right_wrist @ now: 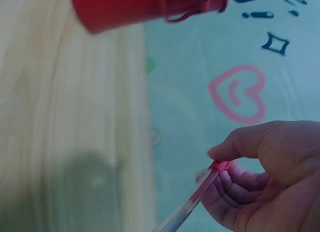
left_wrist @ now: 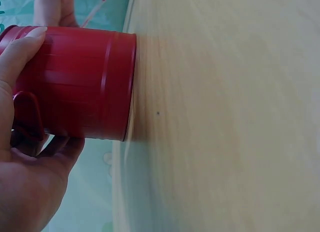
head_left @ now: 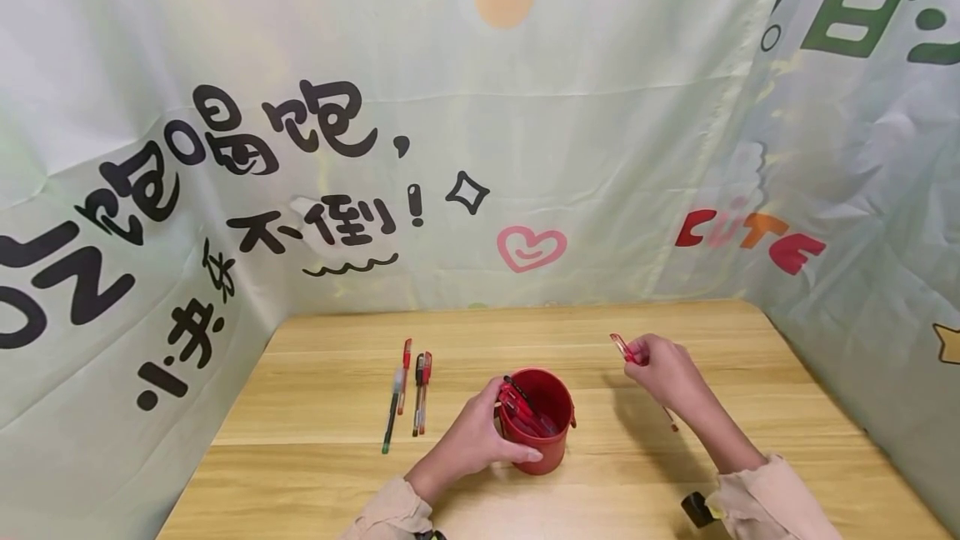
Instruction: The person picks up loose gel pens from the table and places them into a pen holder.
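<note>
My left hand [head_left: 468,444] grips the side of a small red bucket [head_left: 542,458], thumb across its near wall and fingers round the other side. Several pens [head_left: 528,413], mostly red-capped, lean inside it against the left of the rim. In the left wrist view the bucket [left_wrist: 80,82] stands at the wooden tabletop with its handle lug by the palm. To the bucket's right, my right hand [head_left: 667,373] pinches a red-capped gel pen [head_left: 619,346] above the table. The right wrist view shows thumb and fingers at the pen's [right_wrist: 192,198] red cap, with its clear barrel slanting away.
Left of the bucket, several pens lie on the wooden table [head_left: 315,423]: a green-tipped pen [head_left: 391,419], a black-capped pen [head_left: 417,386] and red-capped pens [head_left: 405,369]. A printed cloth [head_left: 600,148] hangs behind and at both sides. A black object [head_left: 697,510] sits by the right sleeve.
</note>
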`<action>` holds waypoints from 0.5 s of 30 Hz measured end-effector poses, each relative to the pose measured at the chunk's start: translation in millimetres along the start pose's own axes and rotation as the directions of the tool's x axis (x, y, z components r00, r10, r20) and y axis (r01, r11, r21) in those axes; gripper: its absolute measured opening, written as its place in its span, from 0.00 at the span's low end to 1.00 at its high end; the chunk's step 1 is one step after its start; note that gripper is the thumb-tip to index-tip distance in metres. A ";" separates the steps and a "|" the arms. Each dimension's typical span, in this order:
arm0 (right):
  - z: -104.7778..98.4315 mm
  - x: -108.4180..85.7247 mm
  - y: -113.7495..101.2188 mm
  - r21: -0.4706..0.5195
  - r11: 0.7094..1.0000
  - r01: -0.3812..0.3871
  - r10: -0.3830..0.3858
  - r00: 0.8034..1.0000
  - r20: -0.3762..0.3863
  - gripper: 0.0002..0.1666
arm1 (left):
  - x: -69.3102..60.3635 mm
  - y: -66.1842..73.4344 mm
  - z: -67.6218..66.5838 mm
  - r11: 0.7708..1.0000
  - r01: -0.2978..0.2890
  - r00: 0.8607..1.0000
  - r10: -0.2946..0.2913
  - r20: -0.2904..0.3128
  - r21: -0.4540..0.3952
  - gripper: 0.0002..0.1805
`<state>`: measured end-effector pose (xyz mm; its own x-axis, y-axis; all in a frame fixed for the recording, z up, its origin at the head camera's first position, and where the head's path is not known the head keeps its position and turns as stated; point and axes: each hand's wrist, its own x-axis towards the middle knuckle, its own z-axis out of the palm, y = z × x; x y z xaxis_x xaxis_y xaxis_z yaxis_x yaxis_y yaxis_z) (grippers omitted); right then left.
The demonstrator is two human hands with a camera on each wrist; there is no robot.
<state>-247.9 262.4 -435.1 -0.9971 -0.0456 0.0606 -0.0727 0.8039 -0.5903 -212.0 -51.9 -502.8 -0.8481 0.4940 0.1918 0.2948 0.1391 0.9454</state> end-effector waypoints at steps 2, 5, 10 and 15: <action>-1.9 -3.3 -8.4 0.022 1.000 0.007 -0.007 1.000 -0.019 0.10 | -0.3 0.1 -0.1 1.000 -0.003 1.000 0.003 -0.002 0.005 0.52; -4.8 -8.0 -20.9 0.049 0.999 0.021 -0.018 0.998 -0.052 0.10 | -0.7 0.4 -0.1 1.000 -0.008 1.000 0.009 -0.004 0.010 0.52; -9.2 -15.5 -39.7 0.085 0.994 0.064 -0.055 0.993 -0.107 0.10 | -1.2 0.8 0.2 1.000 -0.014 1.000 0.014 -0.004 0.012 0.52; -11.2 -23.1 -54.7 0.139 0.980 0.143 -0.119 0.979 -0.167 0.13 | -1.5 0.9 -0.1 1.000 -0.006 1.000 0.007 -0.004 0.020 0.52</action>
<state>-220.7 226.2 -395.1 -0.9637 -0.0411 0.2639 -0.2166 0.6986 -0.6819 -210.5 -52.6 -502.2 -0.8480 0.4912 0.1991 0.3091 0.1532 0.9386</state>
